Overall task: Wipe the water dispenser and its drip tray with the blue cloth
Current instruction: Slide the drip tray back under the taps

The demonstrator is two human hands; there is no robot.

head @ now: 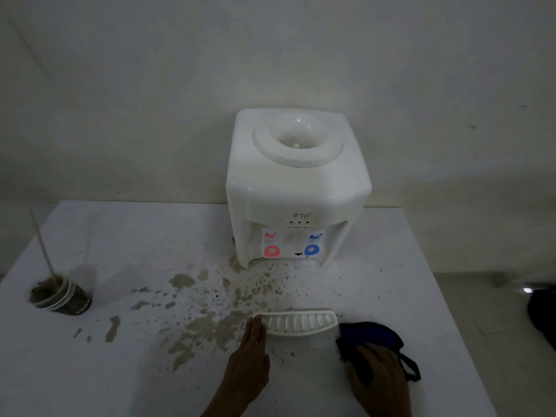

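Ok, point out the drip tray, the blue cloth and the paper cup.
drip tray (301,322): head view, middle of its slotted grille.
blue cloth (368,332): head view, bunched top beyond the right hand.
paper cup (75,299): head view, dark side wall.

Probably a plain office or home drinks corner, dimly lit: countertop water dispenser (296,188) at frame centre against bare wall (150,85), white spill-stained table (120,242), stacked paper coffee cups (61,297) at left.
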